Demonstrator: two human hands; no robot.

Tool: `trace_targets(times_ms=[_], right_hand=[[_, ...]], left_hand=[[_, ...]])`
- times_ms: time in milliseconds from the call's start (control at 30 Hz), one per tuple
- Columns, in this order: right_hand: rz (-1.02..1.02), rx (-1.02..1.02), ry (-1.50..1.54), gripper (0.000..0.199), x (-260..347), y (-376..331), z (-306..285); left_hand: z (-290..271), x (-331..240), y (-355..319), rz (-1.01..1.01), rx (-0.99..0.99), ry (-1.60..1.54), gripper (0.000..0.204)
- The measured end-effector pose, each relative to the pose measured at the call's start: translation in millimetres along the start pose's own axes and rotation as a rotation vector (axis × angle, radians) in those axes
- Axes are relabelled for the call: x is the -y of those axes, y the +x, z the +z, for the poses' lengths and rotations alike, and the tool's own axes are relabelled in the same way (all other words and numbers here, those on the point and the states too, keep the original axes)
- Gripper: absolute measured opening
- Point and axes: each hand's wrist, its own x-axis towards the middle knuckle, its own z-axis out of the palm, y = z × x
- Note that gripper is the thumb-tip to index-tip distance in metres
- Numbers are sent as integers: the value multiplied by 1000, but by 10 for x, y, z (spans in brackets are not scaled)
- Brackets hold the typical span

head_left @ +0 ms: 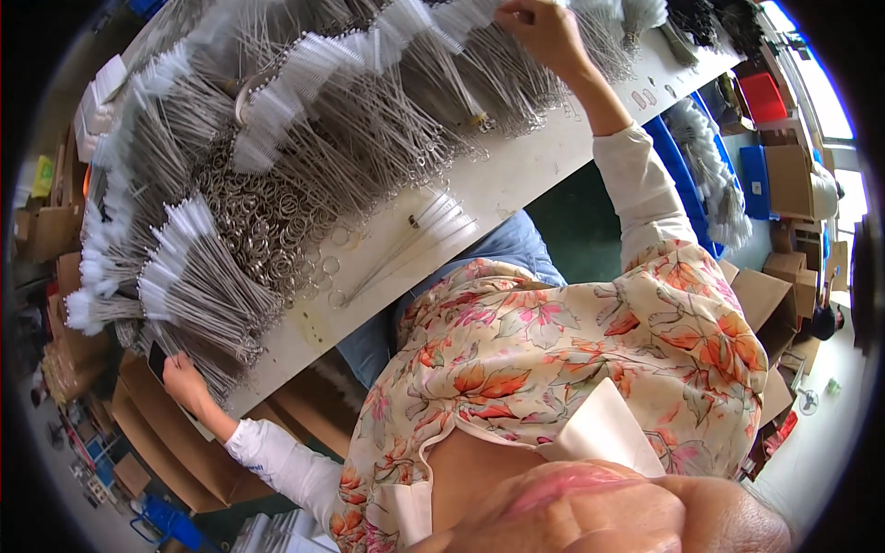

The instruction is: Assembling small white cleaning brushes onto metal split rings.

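My right hand (546,37) reaches over the far side of the table, fingers pinched together above the wire-handled brushes (438,69). Anything in that pinch is too small to make out. At the table's left end, my left hand (187,382) is closed beside a bundle of brushes (189,267) with white bristles and thin metal stems. A dark flat edge shows by its fingers; what they hold is unclear. Between the heaps lies a pile of metal split rings (263,212). A few separate brushes (406,244) lie near the front edge of the white table (530,161).
Cardboard boxes (175,433) stand below the table's left end. To the right is a blue bin (687,170) filled with more white brushes, with a red container (762,97) and further cartons (791,180) behind. Dark brushes (696,23) lie at the table's far right.
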Motion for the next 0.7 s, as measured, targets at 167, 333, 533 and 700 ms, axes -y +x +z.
trace_targets(times_ms=[167, 333, 533, 700], right_hand=[[-44, 169, -270, 27, -136, -1, 103], [60, 46, 172, 14, -227, 166, 86], [-197, -443, 510, 10, -308, 700, -610], [120, -372, 1149, 15, -1592, 1097, -1006]], left_hand=[[-92, -52, 9, 27, 57, 96, 22], [-114, -94, -34, 52, -206, -34, 23], [-103, 98, 187, -16, -310, -389, 27], [-444, -548, -336, -204, -194, -738, 27]])
